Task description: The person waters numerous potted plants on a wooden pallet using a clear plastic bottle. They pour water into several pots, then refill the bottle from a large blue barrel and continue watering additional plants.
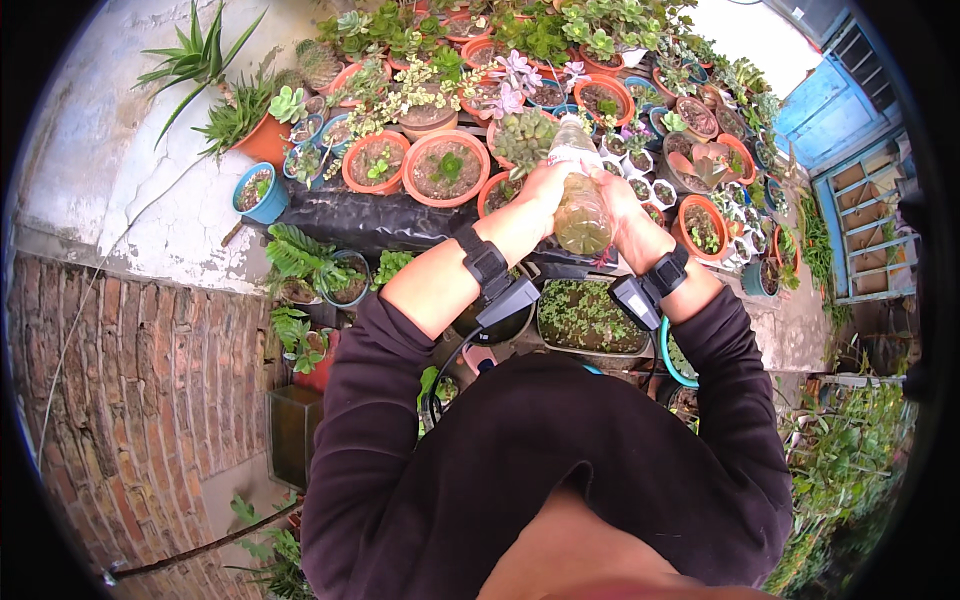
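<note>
Both hands are wrapped around a clear plastic bottle (pixel 582 217) that holds murky yellowish liquid. My left hand (pixel 537 196) grips its left side and my right hand (pixel 619 201) its right side. The bottle's base faces me, and its neck points away over the plants; I cannot tell whether liquid is leaving it. Part of a white label shows above my fingers. Around the neck stand a cluster of grey-green succulents (pixel 525 136), an orange pot of soil (pixel 604 99) and small white pots (pixel 640 187).
Many potted succulents crowd a ledge covered in black plastic sheeting (pixel 360 217). A blue pot (pixel 260 193) stands at its left end. Below my wrists sits a rectangular planter of seedlings (pixel 592 315). A brick wall (pixel 142 390) runs along the left; a blue door (pixel 825 120) is at right.
</note>
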`<state>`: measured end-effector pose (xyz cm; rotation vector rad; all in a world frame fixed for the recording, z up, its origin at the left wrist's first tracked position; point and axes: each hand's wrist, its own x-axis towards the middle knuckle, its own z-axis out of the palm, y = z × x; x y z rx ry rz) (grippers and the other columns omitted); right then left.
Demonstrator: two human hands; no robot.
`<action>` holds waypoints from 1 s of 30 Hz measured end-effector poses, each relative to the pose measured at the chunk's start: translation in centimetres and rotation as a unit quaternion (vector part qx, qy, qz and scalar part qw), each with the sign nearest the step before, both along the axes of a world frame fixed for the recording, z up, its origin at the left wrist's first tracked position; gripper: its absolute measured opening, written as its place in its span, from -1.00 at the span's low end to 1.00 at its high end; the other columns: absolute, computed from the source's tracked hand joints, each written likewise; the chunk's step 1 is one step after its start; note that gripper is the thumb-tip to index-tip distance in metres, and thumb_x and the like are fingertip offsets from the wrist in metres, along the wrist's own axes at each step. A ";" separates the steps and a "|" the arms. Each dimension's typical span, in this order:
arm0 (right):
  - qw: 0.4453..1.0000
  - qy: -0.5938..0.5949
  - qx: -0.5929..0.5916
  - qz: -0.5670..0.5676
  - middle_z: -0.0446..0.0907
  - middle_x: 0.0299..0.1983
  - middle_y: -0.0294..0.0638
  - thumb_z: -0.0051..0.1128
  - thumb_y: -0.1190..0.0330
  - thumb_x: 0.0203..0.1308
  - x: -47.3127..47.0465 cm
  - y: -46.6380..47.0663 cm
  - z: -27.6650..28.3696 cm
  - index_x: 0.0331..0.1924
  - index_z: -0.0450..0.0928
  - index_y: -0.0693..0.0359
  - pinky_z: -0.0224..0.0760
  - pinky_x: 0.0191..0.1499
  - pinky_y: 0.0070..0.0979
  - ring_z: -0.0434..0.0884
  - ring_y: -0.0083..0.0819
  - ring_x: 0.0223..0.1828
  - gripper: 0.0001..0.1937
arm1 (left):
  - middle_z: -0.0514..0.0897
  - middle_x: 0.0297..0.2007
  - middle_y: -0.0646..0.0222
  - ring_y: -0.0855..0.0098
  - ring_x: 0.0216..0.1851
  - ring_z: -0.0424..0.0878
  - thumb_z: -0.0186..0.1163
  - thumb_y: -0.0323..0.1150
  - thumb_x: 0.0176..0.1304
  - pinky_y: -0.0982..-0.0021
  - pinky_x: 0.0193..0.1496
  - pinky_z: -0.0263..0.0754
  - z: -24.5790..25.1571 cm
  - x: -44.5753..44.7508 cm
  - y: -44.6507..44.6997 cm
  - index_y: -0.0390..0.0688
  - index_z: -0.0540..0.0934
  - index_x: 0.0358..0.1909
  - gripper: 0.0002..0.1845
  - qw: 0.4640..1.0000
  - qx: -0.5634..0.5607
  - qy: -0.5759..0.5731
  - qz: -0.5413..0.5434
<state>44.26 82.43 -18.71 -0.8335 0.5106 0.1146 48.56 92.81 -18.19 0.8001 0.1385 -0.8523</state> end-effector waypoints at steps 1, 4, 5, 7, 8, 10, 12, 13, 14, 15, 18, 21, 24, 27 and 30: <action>1.000 0.018 -0.004 -0.002 0.51 -0.42 -0.13 -0.26 0.27 0.22 0.2 0.1 -0.4 -0.22 0.35 0.32 0.44 -0.46 -0.36 0.52 -0.31 -0.52 -0.74 | 0.53 -0.46 0.22 0.30 -0.48 0.56 0.03 -0.43 -0.01 0.29 -0.45 0.49 -0.2 0.3 0.0 -0.31 0.42 -0.31 -0.79 1.000 0.000 -0.006 -0.011; 0.999 0.020 0.019 0.021 0.51 -0.42 -0.12 -0.27 0.27 0.22 1.1 -0.1 -1.4 -0.20 0.34 0.31 0.44 -0.44 -0.34 0.52 -0.28 -0.51 -0.73 | 0.53 -0.47 0.21 0.29 -0.48 0.56 0.01 -0.41 0.01 0.29 -0.46 0.49 -1.0 0.7 0.2 -0.31 0.43 -0.32 -0.80 1.000 0.009 -0.001 -0.026; 0.999 0.019 0.026 0.021 0.51 -0.42 -0.12 -0.27 0.26 0.22 1.1 0.0 -1.8 -0.20 0.34 0.31 0.44 -0.44 -0.34 0.52 -0.28 -0.52 -0.73 | 0.53 -0.47 0.21 0.29 -0.49 0.56 0.01 -0.41 0.01 0.29 -0.46 0.49 -1.2 0.7 0.4 -0.31 0.43 -0.32 -0.80 0.999 0.015 -0.001 -0.031; 0.999 0.014 0.038 0.022 0.51 -0.41 -0.11 -0.27 0.26 0.22 1.5 0.1 -2.3 -0.20 0.34 0.31 0.44 -0.44 -0.33 0.52 -0.27 -0.52 -0.73 | 0.53 -0.47 0.21 0.28 -0.50 0.55 0.01 -0.41 0.01 0.29 -0.46 0.49 -1.3 1.1 0.4 -0.31 0.43 -0.31 -0.79 0.999 0.005 -0.008 -0.042; 0.999 0.018 0.022 0.021 0.51 -0.41 -0.11 -0.27 0.25 0.22 1.6 0.1 -2.4 -0.20 0.34 0.30 0.44 -0.44 -0.33 0.52 -0.27 -0.51 -0.73 | 0.53 -0.49 0.22 0.28 -0.51 0.55 0.02 -0.42 0.00 0.29 -0.46 0.49 -1.3 1.2 0.5 -0.31 0.44 -0.34 -0.81 1.000 0.004 -0.007 -0.030; 0.999 0.030 0.017 0.010 0.51 -0.42 -0.12 -0.26 0.25 0.22 1.8 0.1 -2.5 -0.20 0.34 0.30 0.44 -0.45 -0.33 0.52 -0.27 -0.52 -0.73 | 0.53 -0.50 0.22 0.29 -0.51 0.55 0.02 -0.43 -0.01 0.29 -0.46 0.49 -1.3 1.3 0.6 -0.31 0.45 -0.36 -0.83 0.999 0.002 -0.022 -0.036; 0.999 0.033 0.021 0.017 0.51 -0.44 -0.13 -0.25 0.24 0.21 2.0 0.2 -2.5 -0.21 0.34 0.29 0.44 -0.46 -0.34 0.51 -0.28 -0.54 -0.73 | 0.53 -0.51 0.23 0.29 -0.51 0.55 0.02 -0.44 -0.02 0.30 -0.45 0.48 -1.4 1.5 0.9 -0.30 0.45 -0.39 -0.84 0.999 0.006 -0.022 -0.032; 0.999 0.029 0.027 0.029 0.51 -0.45 -0.13 -0.25 0.24 0.21 2.0 0.2 -2.5 -0.22 0.35 0.29 0.44 -0.46 -0.34 0.51 -0.28 -0.54 -0.73 | 0.53 -0.51 0.23 0.29 -0.51 0.55 0.03 -0.44 -0.02 0.30 -0.45 0.48 -1.4 1.5 0.9 -0.30 0.46 -0.41 -0.85 0.999 0.010 -0.019 -0.024; 0.998 0.036 0.028 0.033 0.51 -0.46 -0.13 -0.25 0.23 0.21 2.1 0.3 -2.5 -0.22 0.35 0.29 0.44 -0.46 -0.35 0.51 -0.28 -0.55 -0.73 | 0.53 -0.51 0.23 0.30 -0.51 0.55 0.03 -0.45 -0.02 0.30 -0.45 0.48 -1.5 1.6 0.8 -0.30 0.46 -0.42 -0.86 1.000 0.004 -0.016 -0.016; 0.998 0.026 0.030 0.044 0.51 -0.47 -0.14 -0.25 0.23 0.21 2.2 0.3 -2.5 -0.23 0.35 0.29 0.44 -0.46 -0.35 0.51 -0.29 -0.56 -0.73 | 0.53 -0.51 0.23 0.30 -0.51 0.55 0.02 -0.44 -0.01 0.30 -0.46 0.48 -1.6 1.7 0.8 -0.30 0.45 -0.42 -0.86 1.000 0.008 -0.020 -0.015; 0.998 0.012 0.026 0.053 0.50 -0.48 -0.14 -0.25 0.22 0.21 2.2 0.3 -2.4 -0.24 0.35 0.28 0.44 -0.46 -0.35 0.51 -0.28 -0.56 -0.72 | 0.54 -0.46 0.23 0.33 -0.49 0.56 -0.01 -0.41 0.03 0.33 -0.44 0.49 -2.0 2.1 1.1 -0.30 0.44 -0.35 -0.83 0.999 -0.007 -0.038 -0.025; 0.998 0.019 0.040 0.044 0.51 -0.44 -0.11 -0.26 0.23 0.20 2.2 0.4 -2.4 -0.23 0.35 0.30 0.44 -0.43 -0.32 0.52 -0.25 -0.51 -0.72 | 0.55 -0.42 0.25 0.37 -0.47 0.56 -0.06 -0.39 0.09 0.36 -0.42 0.51 -1.8 2.0 1.4 -0.30 0.43 -0.28 -0.79 0.998 -0.007 -0.049 -0.039; 0.996 -0.001 0.052 0.073 0.51 -0.39 -0.07 -0.27 0.23 0.20 2.0 0.3 -2.2 -0.20 0.34 0.32 0.45 -0.38 -0.29 0.53 -0.21 -0.45 -0.70 | 0.54 -0.49 0.22 0.31 -0.51 0.55 -0.11 -0.38 0.12 0.31 -0.46 0.49 -0.9 1.4 1.8 -0.29 0.43 -0.36 -0.80 0.999 0.011 -0.049 -0.019; 0.997 0.007 0.051 0.063 0.51 -0.35 -0.05 -0.28 0.22 0.20 2.1 0.4 -2.2 -0.17 0.33 0.34 0.45 -0.34 -0.27 0.54 -0.19 -0.42 -0.67 | 0.54 -0.48 0.23 0.31 -0.50 0.55 -0.12 -0.38 0.12 0.31 -0.44 0.49 0.0 0.9 2.3 -0.28 0.43 -0.35 -0.80 0.998 0.010 -0.053 -0.020; 0.996 0.008 0.058 0.068 0.51 -0.33 -0.04 -0.28 0.23 0.19 2.1 0.3 -2.2 -0.15 0.32 0.34 0.45 -0.33 -0.25 0.54 -0.18 -0.41 -0.68 | 0.54 -0.47 0.22 0.31 -0.48 0.56 -0.12 -0.38 0.12 0.32 -0.42 0.50 0.7 0.7 2.3 -0.28 0.43 -0.34 -0.80 0.999 0.028 -0.042 -0.014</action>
